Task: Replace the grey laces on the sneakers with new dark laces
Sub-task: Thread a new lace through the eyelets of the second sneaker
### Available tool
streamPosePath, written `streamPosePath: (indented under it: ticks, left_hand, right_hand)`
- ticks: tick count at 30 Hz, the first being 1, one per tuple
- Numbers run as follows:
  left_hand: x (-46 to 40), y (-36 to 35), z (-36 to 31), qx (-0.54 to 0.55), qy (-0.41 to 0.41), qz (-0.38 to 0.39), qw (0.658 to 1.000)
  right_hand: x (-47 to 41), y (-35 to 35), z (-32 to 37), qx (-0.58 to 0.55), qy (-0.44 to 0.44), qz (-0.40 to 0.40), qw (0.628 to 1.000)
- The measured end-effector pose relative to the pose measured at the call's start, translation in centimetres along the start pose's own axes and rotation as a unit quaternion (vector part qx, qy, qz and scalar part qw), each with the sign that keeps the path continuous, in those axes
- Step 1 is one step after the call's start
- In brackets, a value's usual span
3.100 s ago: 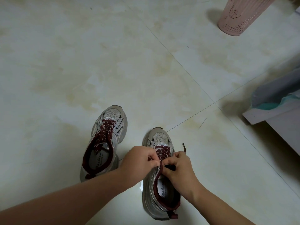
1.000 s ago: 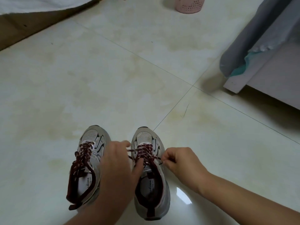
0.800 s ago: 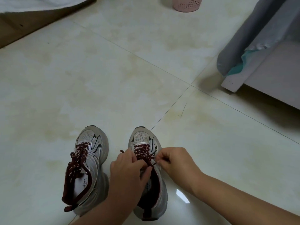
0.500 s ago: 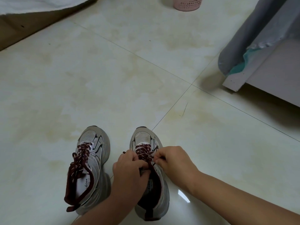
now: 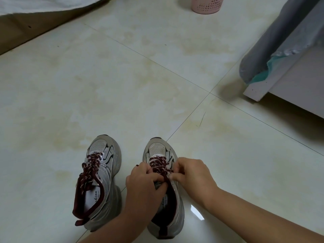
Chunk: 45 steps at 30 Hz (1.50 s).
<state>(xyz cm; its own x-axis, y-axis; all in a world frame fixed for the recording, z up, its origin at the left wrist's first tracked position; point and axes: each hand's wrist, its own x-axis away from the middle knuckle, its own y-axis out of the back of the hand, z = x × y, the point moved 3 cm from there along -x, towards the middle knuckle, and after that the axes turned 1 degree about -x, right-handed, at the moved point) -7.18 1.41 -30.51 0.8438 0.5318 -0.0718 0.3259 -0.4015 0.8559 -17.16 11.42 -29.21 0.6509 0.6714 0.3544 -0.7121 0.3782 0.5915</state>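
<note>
Two silver-grey mesh sneakers stand side by side, toes away, on the pale glossy floor tiles point(image 5: 122, 85). The left sneaker point(image 5: 100, 181) is laced with a dark maroon speckled lace point(image 5: 91, 168). Both hands work at the right sneaker point(image 5: 161, 151) — the left hand point(image 5: 145, 185) curls over its tongue, apparently pinching the maroon lace point(image 5: 158, 163); the right hand point(image 5: 194, 178) pinches the lace at the eyelets — fingers curled tight. A pink perforated basket point(image 5: 206, 5) stands well apart.

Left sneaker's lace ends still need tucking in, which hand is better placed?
Left, probably. The left hand sits between the two shoes, right beside the left sneaker. The right hand is on the far side of the right sneaker.
</note>
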Motion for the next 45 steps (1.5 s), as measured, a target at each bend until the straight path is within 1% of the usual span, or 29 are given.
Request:
streamPosePath:
  ticks: [2, 4, 6, 7, 8, 10, 12, 14, 16, 17, 18, 19, 20, 21, 22, 23, 26, 27, 29, 31, 33, 34, 36, 37, 38, 40, 42, 43, 45]
  left_hand:
    - [0.0, 0.0, -0.2, 0.006, 0.002, -0.005, 1.0]
    - [0.1, 0.0, -0.3, 0.009, 0.004, -0.002, 1.0]
    - [0.1, 0.0, 0.0, 0.009, 0.008, 0.009, 1.0]
    - [0.1, -0.1, 0.2, 0.004, 0.015, 0.012, 1.0]
    - [0.1, -0.2, 0.3, 0.001, 0.016, 0.015, 1.0]
    - [0.1, -0.2, -0.2, -0.002, 0.023, 0.022, 1.0]
    - [-0.2, -0.5, -0.7, -0.031, 0.048, 0.072, 0.996]
    - [-0.6, -0.4, -0.7, -0.083, 0.061, 0.131, 0.986]
    - [-1.2, 0.2, -0.9, -0.088, 0.064, 0.176, 0.978]
    - [-1.7, 0.6, -1.0, -0.086, 0.07, 0.208, 0.972]
    - [-2.3, 1.4, -1.2, -0.083, 0.074, 0.242, 0.964]
    - [-3.0, 2.3, -1.2, -0.044, 0.085, 0.267, 0.959]
    - [-3.7, 3.7, -1.3, 0.043, 0.112, 0.279, 0.953]
    - [-4.3, 5.4, -1.6, 0.161, 0.144, 0.293, 0.932]
    - [-4.8, 7.4, -2.0, 0.281, 0.158, 0.293, 0.9]
    - [-5.1, 9.1, -2.2, 0.361, 0.152, 0.286, 0.875]
    - [-4.9, 10.9, -2.1, 0.441, 0.115, 0.289, 0.842]
    - [-4.6, 10.3, -1.7, 0.44, 0.126, 0.284, 0.843]
    - [-4.5, 8.7, -0.6, 0.379, 0.136, 0.24, 0.883]
    - [-5.0, 7.9, -0.1, 0.311, 0.118, 0.204, 0.921]
    - [-5.5, 7.6, -0.7, 0.298, 0.088, 0.199, 0.929]
    - [-5.7, 7.5, -1.1, 0.31, 0.082, 0.203, 0.925]
    - [-6.0, 6.8, -1.5, 0.341, 0.095, 0.2, 0.914]
    - [-6.2, 6.4, -1.5, 0.36, 0.117, 0.183, 0.907]
    - [-6.5, 5.8, -0.9, 0.368, 0.155, 0.155, 0.904]
    - [-7.0, 4.2, 1.2, 0.298, 0.256, 0.098, 0.914]
    - [-6.9, 2.3, 3.2, 0.198, 0.33, 0.109, 0.916]
    - [-6.8, 1.5, 3.7, 0.165, 0.342, 0.128, 0.916]
    - [-6.8, 0.4, 4.3, 0.153, 0.332, 0.149, 0.919]
  right_hand:
    - [0.1, -0.3, 0.2, 0.073, 0.037, 0.0, 0.997]
    - [0.1, -0.7, 0.7, 0.174, 0.111, -0.039, 0.978]
    - [0.3, -0.9, 0.6, 0.172, 0.166, -0.083, 0.967]
    - [0.4, -1.0, 0.4, 0.167, 0.196, -0.095, 0.962]
    - [0.6, -1.1, 0.4, 0.159, 0.201, -0.09, 0.962]
    - [1.5, -0.8, 0.5, 0.161, 0.157, -0.102, 0.969]
    - [2.6, -0.9, 1.0, 0.227, 0.078, -0.134, 0.961]
    - [2.9, -1.5, 1.3, 0.286, -0.012, -0.041, 0.957]
    - [3.1, -2.7, 0.4, 0.263, -0.086, 0.086, 0.957]
    - [3.2, -3.0, 0.2, 0.256, -0.116, 0.123, 0.952]
    - [3.2, -3.0, 0.2, 0.253, -0.132, 0.137, 0.949]
    - [3.1, -3.1, 0.0, 0.254, -0.147, 0.137, 0.946]
    - [3.1, -3.2, 0.0, 0.254, -0.151, 0.134, 0.946]
    - [3.0, -3.4, -0.1, 0.253, -0.154, 0.135, 0.946]
    - [3.0, -3.5, 0.0, 0.253, -0.155, 0.136, 0.945]
    - [3.0, -3.6, 0.0, 0.253, -0.156, 0.136, 0.945]
    - [2.7, -3.4, 0.4, 0.265, -0.154, 0.136, 0.942]
    - [2.5, -3.4, 0.4, 0.271, -0.153, 0.138, 0.94]
    - [2.6, -3.2, 0.7, 0.268, -0.148, 0.134, 0.942]
    - [2.6, -2.5, 1.5, 0.249, -0.114, 0.087, 0.958]
    - [2.2, -1.5, 2.5, 0.155, -0.05, 0.018, 0.986]
    - [1.7, -1.2, 3.2, 0.074, -0.028, 0.009, 0.997]
    - [0.5, -0.7, 4.3, -0.102, -0.006, 0.007, 0.995]
    - [0.0, -0.4, 4.6, -0.154, -0.014, -0.002, 0.988]
    - [-0.5, 0.0, 4.6, -0.172, -0.032, -0.021, 0.984]
    - [-1.5, 0.7, 3.6, -0.158, -0.081, -0.055, 0.983]
    - [-2.2, 1.3, 2.1, -0.131, -0.125, -0.074, 0.981]
    - [-2.5, 1.5, 1.1, -0.123, -0.143, -0.078, 0.979]
    - [-2.7, 1.9, -0.5, -0.113, -0.175, -0.082, 0.975]
